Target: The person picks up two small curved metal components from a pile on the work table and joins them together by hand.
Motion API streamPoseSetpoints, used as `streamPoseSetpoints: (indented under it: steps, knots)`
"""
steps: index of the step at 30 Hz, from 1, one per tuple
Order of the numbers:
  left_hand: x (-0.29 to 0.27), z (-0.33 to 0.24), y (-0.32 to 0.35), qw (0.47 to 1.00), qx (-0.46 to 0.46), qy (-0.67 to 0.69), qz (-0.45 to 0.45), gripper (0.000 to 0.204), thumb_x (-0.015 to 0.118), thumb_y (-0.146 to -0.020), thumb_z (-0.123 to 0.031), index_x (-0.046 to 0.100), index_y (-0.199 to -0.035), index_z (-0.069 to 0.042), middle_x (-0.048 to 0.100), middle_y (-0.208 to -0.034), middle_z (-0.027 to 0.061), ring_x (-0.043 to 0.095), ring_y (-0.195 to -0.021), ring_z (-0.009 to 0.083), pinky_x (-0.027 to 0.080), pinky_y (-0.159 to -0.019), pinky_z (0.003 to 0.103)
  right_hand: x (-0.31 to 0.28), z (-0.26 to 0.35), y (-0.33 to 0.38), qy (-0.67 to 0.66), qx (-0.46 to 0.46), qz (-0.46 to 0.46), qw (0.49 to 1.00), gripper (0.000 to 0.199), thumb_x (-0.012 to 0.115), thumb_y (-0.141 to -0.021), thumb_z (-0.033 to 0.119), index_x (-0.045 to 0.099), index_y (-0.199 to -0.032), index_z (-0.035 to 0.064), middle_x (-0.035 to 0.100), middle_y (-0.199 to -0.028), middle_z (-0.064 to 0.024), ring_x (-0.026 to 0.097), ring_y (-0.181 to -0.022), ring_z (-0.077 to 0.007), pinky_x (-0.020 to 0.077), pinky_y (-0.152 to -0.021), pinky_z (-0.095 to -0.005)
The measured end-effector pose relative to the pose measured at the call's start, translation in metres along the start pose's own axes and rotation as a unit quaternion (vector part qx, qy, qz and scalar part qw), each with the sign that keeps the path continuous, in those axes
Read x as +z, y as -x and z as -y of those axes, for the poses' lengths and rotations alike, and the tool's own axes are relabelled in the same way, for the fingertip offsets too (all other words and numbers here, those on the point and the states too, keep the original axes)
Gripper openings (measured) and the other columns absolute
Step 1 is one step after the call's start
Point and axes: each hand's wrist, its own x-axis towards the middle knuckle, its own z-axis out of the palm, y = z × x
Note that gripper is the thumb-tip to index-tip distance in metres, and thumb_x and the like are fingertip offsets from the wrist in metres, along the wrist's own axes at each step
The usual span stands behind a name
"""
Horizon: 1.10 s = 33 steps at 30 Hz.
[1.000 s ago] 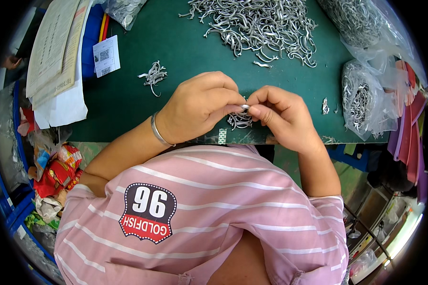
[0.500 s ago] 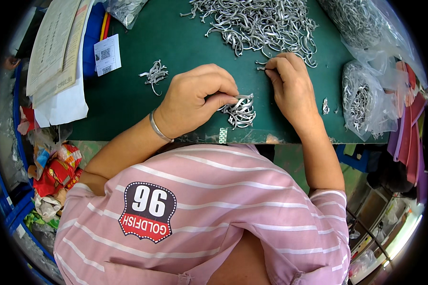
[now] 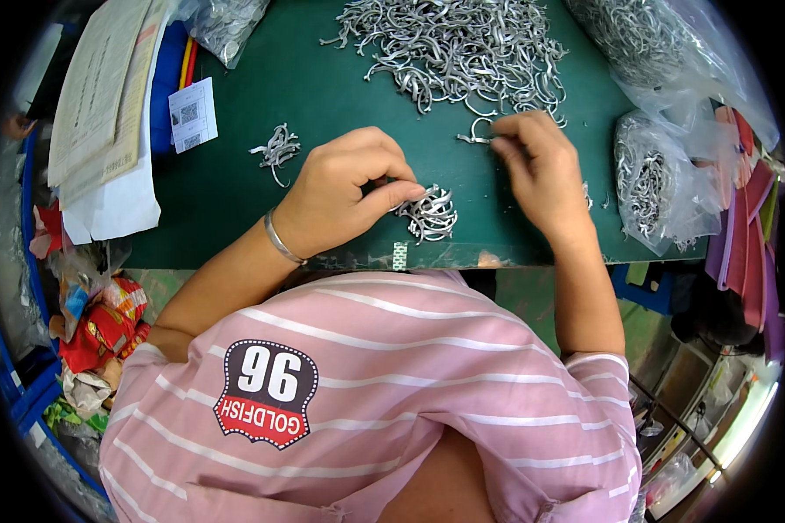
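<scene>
My left hand (image 3: 349, 186) is closed in a pinch, thumb against forefinger, at the upper left edge of a small heap of curved grey metal pieces (image 3: 431, 216). Whatever sits between those fingertips is hidden. Farther right, my right hand (image 3: 541, 166) pinches at a curved metal piece (image 3: 474, 138), whose bent end sticks out left of the fingertips. Just beyond that hand spreads a large pile of the same metal pieces (image 3: 453, 52). Another small cluster of metal pieces (image 3: 276, 152) lies left of my left hand.
Clear plastic bags of metal pieces (image 3: 650, 187) stand at the table's right side. Papers (image 3: 105, 113) and a blue holder with pencils (image 3: 187, 65) are at the left. Another bag (image 3: 225, 30) lies at the far left. The green table's front edge (image 3: 358, 259) runs before my body.
The metal piece that stuck out of my left fingertips over the small heap no longer shows there. My right hand has shifted slightly nearer, and more of its curved piece is visible.
</scene>
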Motion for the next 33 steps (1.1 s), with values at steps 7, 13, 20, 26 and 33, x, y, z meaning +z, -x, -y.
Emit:
streamPoseSetpoints:
  steps: [7,13,20,26,33]
  knots:
    - [0.002,-0.002,-0.003,1.0,-0.01,0.007,-0.015,0.008,0.075,-0.078,0.002,0.07,-0.083,0.0,0.063,-0.083,0.0059,0.056,-0.067,0.0108,0.044,-0.057,0.023,0.0,0.006,0.009,-0.061,0.02,0.039,0.997,0.009,0.067,-0.082,0.001,0.064,-0.091,0.0015,0.06,-0.087,-0.0123,0.06,-0.084,-0.0316,0.0479,-0.074,-0.0383]
    - [0.0,-0.007,0.0,0.999,-0.021,-0.012,-0.028,0.007,0.074,-0.078,0.002,0.068,-0.08,0.0,0.062,-0.082,0.0057,0.056,-0.069,0.0122,0.043,-0.058,0.023,-0.033,0.004,0.031,-0.115,0.029,-0.017,0.993,0.005,0.061,-0.091,0.004,0.06,-0.091,-0.0001,0.058,-0.086,-0.014,0.057,-0.08,-0.0293,0.0472,-0.072,-0.0358]
    - [0.003,-0.011,-0.002,1.0,-0.013,0.012,-0.019,0.007,0.075,-0.078,0.001,0.069,-0.082,0.0,0.062,-0.082,0.0058,0.055,-0.065,0.0098,0.043,-0.057,0.022,-0.099,-0.065,0.061,0.269,0.076,-0.338,0.899,0.009,0.06,-0.094,0.007,0.061,-0.09,-0.0005,0.06,-0.086,-0.0156,0.058,-0.077,-0.0315,0.0473,-0.07,-0.0385]
    - [0.003,-0.008,-0.001,0.999,-0.023,0.024,-0.024,0.006,0.074,-0.08,0.001,0.069,-0.083,-0.001,0.062,-0.084,0.0047,0.055,-0.069,0.0096,0.042,-0.058,0.022,-0.079,-0.045,0.035,0.241,-0.004,-0.321,0.916,0.009,0.066,-0.086,-0.001,0.067,-0.095,0.0007,0.064,-0.093,-0.0135,0.061,-0.086,-0.0302,0.049,-0.075,-0.0376]
    - [0.003,-0.005,-0.001,0.999,-0.014,0.032,-0.035,0.006,0.075,-0.08,0.0,0.069,-0.083,-0.001,0.062,-0.084,0.0049,0.055,-0.066,0.0083,0.043,-0.057,0.021,0.001,-0.004,-0.005,0.069,-0.125,-0.031,0.989,0.02,0.068,-0.08,-0.004,0.067,-0.099,0.0021,0.062,-0.097,-0.0134,0.061,-0.09,-0.0317,0.0505,-0.077,-0.0374]
